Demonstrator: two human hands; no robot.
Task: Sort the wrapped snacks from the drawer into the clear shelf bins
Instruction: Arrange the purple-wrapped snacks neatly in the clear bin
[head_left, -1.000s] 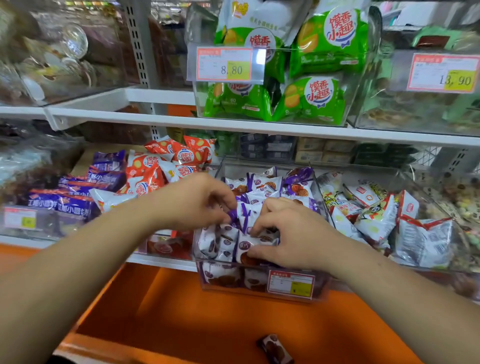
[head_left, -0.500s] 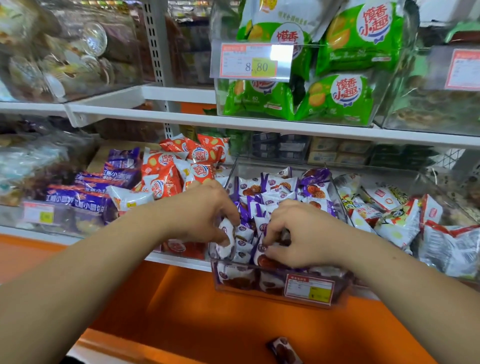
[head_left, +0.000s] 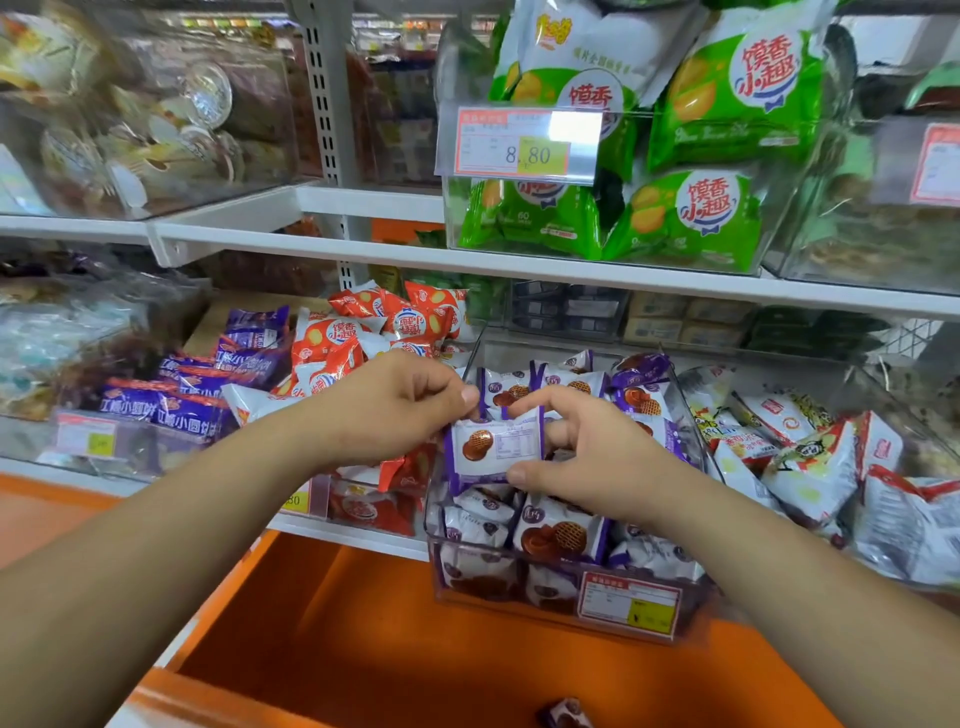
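The orange drawer at 6 o'clock is lying open and roomy. At 12 o'clock the shelf board is capping the clear bin. Purple packs are filling it. The orange-pack bin at 9 o'clock and the white-pack bin at 3 o'clock are flanking it.

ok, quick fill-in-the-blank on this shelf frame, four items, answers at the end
1. The left hand and right hand both pinch a white packet with ____ ends.
2. The price tag in front of the green packs reads ____.
3. The open drawer below the shelf is coloured ____.
4. In the drawer, only ____ wrapped snack shows, at the bottom edge.

Answers: purple; 8.80; orange; one
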